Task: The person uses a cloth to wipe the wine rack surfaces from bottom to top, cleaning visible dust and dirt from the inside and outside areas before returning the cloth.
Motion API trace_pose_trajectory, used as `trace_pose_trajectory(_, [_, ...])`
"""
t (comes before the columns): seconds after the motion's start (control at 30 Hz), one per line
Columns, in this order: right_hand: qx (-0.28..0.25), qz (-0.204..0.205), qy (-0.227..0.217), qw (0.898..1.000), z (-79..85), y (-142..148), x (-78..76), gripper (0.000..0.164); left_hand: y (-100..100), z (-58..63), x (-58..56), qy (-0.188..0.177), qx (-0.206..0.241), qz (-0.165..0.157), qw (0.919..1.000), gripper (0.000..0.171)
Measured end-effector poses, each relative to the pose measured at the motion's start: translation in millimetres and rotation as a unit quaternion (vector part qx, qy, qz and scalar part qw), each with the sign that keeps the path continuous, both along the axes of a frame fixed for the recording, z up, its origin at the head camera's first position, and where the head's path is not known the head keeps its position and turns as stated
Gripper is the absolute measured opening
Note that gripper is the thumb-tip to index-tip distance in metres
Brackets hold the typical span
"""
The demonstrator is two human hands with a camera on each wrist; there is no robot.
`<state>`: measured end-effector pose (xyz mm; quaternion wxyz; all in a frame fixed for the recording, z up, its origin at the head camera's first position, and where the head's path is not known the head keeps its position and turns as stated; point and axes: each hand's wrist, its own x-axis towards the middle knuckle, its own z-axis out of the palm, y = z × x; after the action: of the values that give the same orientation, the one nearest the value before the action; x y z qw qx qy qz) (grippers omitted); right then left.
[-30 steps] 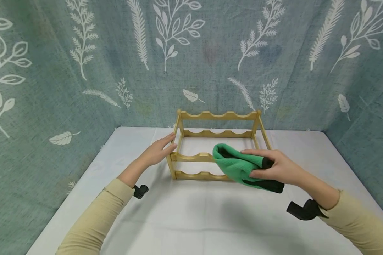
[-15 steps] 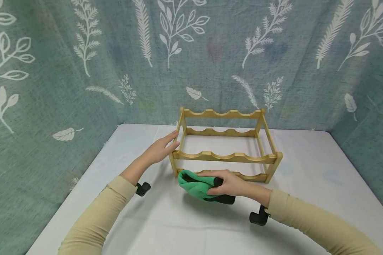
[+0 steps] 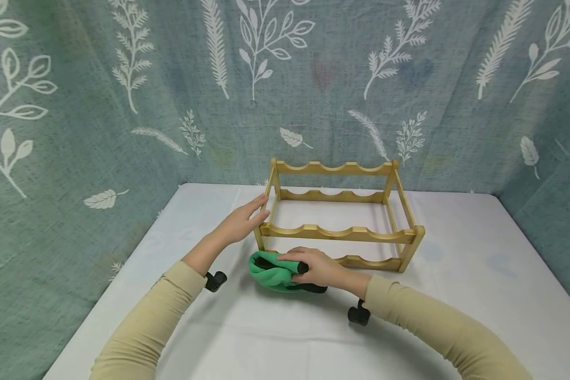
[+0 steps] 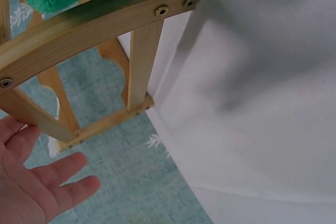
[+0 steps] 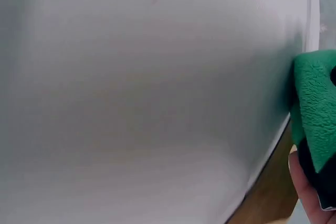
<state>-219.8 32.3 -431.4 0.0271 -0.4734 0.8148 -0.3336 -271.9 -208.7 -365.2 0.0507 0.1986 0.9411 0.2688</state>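
Note:
A light wooden bottle rack (image 3: pixel 339 233) with scalloped rails stands on the white table. My left hand (image 3: pixel 241 220) rests against its left side, fingers extended along the upper side bar; in the left wrist view the left hand (image 4: pixel 31 182) has its fingers spread beside the frame. My right hand (image 3: pixel 315 266) grips a folded green and black cloth (image 3: pixel 272 274) at the rack's lower front rail, near the left corner, covering part of that rail. The cloth (image 5: pixel 315 103) shows at the right edge of the right wrist view, with a fingertip along its black part.
The white table (image 3: pixel 247 343) spreads out in front of the rack. A grey-green curtain (image 3: pixel 313 79) with white leaf prints hangs behind and on both sides. Black camera mounts (image 3: pixel 359 314) sit at both wrists.
My right hand has carried the cloth down and left from the rack's right front to its lower left front. The left hand stays on the rack's side. The view has shifted slightly.

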Motion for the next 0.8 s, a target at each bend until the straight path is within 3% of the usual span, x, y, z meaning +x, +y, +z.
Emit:
trace_pose_trajectory(0.23, [0.065, -0.079, 0.06, 0.993, 1.1, 25, 2.2, 0.051, -1, -0.4, -0.8, 0.0, -0.002, 0.001, 1.0, 0.064])
trace_pose_trajectory(0.4, [0.073, -0.117, 0.049, 0.989, 0.5, 51, 9.4, 0.051, 0, 0.0, -1.4, -0.003, -0.005, 0.002, 1.0, 0.062])
trace_pose_trajectory(0.63, [0.051, -0.137, 0.058, 0.988, -5.9, 94, 18.5, 0.051, 1, -1.4, 0.3, -0.013, 0.003, 0.001, 0.9999, 0.057])
trace_pose_trajectory(0.8, [0.042, -0.168, 0.038, 0.984, -7.8, 126, 24.0, 0.053, 0, 0.3, -0.9, -0.012, 0.001, 0.002, 0.9999, 0.062])
